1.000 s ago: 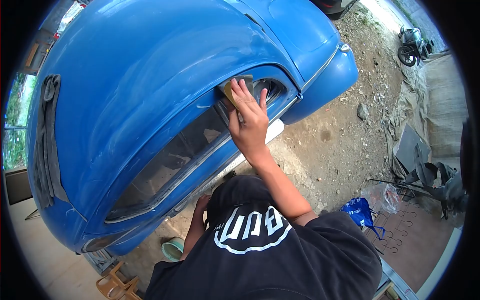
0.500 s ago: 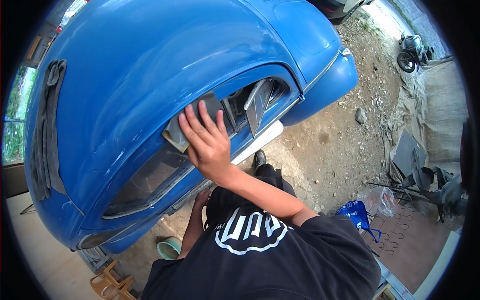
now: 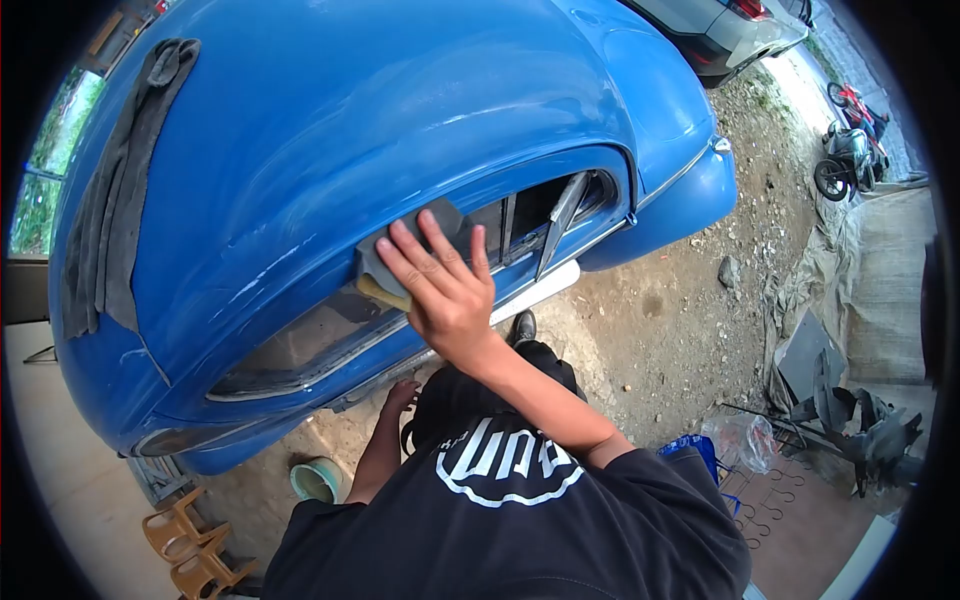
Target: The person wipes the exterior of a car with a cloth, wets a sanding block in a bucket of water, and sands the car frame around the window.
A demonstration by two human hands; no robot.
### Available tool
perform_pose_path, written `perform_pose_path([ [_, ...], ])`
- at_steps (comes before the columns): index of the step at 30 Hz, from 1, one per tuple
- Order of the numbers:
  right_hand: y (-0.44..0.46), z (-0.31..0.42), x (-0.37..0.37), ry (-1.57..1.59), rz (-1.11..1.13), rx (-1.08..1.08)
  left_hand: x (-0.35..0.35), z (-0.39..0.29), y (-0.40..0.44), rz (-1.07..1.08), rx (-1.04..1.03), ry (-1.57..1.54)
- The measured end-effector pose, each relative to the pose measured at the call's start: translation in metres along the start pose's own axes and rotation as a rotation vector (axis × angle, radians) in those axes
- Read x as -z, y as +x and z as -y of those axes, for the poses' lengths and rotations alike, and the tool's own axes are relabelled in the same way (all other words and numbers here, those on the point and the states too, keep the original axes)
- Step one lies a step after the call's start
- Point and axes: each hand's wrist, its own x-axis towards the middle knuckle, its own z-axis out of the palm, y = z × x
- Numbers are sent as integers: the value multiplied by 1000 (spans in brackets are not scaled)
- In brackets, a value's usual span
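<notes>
My right hand [image 3: 448, 290] presses a grey sheet [image 3: 375, 250] with a yellowish underside against the blue car's [image 3: 330, 150] frame, just above the side window [image 3: 320, 335]. Its fingers are spread over the sheet, which shows past the fingertips and beside the palm. Lower down, beside the car's lower side, my left hand [image 3: 402, 394] hangs near my dark trousers with loosely parted fingers and nothing visible in it. A small vent window [image 3: 563, 218] stands tilted out toward the front of the car.
A dark grey cloth [image 3: 125, 195] lies over the car at the left. Below are a pale green bucket [image 3: 318, 480] and brown plastic chairs [image 3: 190, 540]. Motorcycles [image 3: 850, 160], a rock [image 3: 729, 271], dark scraps [image 3: 855, 420] and a blue bag [image 3: 692, 450] are at the right.
My right hand slid with the sheet from the front window corner back along the frame, then slightly forward and down. The view has shifted, showing more of the other vehicle and the motorcycles.
</notes>
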Motion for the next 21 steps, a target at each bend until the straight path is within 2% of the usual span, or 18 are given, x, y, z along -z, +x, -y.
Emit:
perform_pose_path([
  [3, -2, -37, 18, -123, -92, -236, 1, 6, 7, -24, 14, -97],
  [6, 0, -8, -1, -65, -132, -266, 3, 11, 10, -17, 26, -119],
  [8, -4, 31, -10, 12, 26, -104, 3, 13, 11, 4, 54, -85],
  [11, -6, 10, -3, -104, 4, -19, 13, 20, 14, 51, 52, -78],
  [15, 0, -26, 10, -157, -186, -349, 16, 32, 23, 101, -5, -122],
  [16, 0, -16, 2, -177, -181, -307, 18, 30, 23, 114, -10, -100],
  [18, -3, 0, -1, -158, -145, -275, 16, 59, 69, 118, 107, 77],
  [21, -2, -19, 14, -197, -146, -264, 21, 41, 61, 92, 72, 60],
])
